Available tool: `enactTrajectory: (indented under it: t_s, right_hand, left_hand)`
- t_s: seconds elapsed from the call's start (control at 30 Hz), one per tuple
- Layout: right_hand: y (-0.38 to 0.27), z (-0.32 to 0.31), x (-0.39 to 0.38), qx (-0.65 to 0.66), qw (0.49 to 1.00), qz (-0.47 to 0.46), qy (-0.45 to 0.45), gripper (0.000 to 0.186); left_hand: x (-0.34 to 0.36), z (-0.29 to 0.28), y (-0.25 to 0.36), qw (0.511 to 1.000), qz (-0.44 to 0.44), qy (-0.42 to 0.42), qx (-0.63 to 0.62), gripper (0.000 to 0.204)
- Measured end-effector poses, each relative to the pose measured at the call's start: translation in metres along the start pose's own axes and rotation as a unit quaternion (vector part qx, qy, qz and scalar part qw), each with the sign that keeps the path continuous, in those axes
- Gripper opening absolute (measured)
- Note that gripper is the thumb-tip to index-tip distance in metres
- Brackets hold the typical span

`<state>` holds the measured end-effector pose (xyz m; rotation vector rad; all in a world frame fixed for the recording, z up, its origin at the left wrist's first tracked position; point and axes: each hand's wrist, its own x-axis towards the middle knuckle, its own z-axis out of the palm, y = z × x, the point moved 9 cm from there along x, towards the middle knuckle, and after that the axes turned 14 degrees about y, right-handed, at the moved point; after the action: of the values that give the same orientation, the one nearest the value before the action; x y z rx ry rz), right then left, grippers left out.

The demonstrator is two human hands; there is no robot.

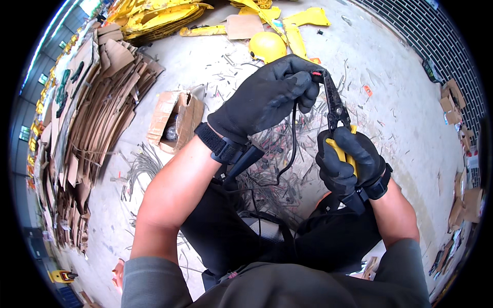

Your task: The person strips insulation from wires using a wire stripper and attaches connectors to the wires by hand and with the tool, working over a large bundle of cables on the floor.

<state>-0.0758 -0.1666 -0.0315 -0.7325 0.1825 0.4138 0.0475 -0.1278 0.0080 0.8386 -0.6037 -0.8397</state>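
Note:
Black work gloves cover both my hands. My left hand [275, 90] is closed on a black cable [294, 138], pinching it close to its end, where a bit of red [317, 74] shows. From the fingers the cable hangs down toward my lap. My right hand [352, 156] grips the yellow handles of a wire stripper [335, 100], whose dark jaws point up and away from me. The jaw tips meet the cable end just beside my left fingertips. Whether the jaws are fully closed on it is too small to tell.
Cable scraps [277, 190] litter the floor between my legs. An open cardboard box [175, 119] stands left of them, near a bundle of grey wires [144, 167]. Flattened cardboard [95, 128] is stacked far left. Yellow panels [154, 18] and a yellow helmet [267, 47] lie ahead.

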Motion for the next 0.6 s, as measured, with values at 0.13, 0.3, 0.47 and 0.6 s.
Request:
enactTrajectory:
  t_s: [0.13,0.3,0.47,0.6]
  right_hand:
    - [-0.013,-0.028,0.001,-0.243,0.957,-0.027,0.158,0.035]
    - [-0.027,-0.047,0.014,-0.493,0.842,-0.086,0.201,0.036]
    - [-0.049,-0.061,0.007,-0.652,0.683,-0.177,0.276,0.037]
    - [-0.056,-0.062,-0.003,-0.669,0.650,-0.220,0.284,0.033]
  left_hand:
    - [-0.007,-0.017,0.015,0.970,0.000,0.031,0.243,0.033]
    - [-0.014,-0.025,0.015,0.931,0.005,0.102,0.352,0.030]
    - [-0.010,-0.034,0.011,0.904,0.029,0.110,0.412,0.028]
    - [-0.009,-0.032,0.004,0.895,0.023,0.118,0.430,0.026]
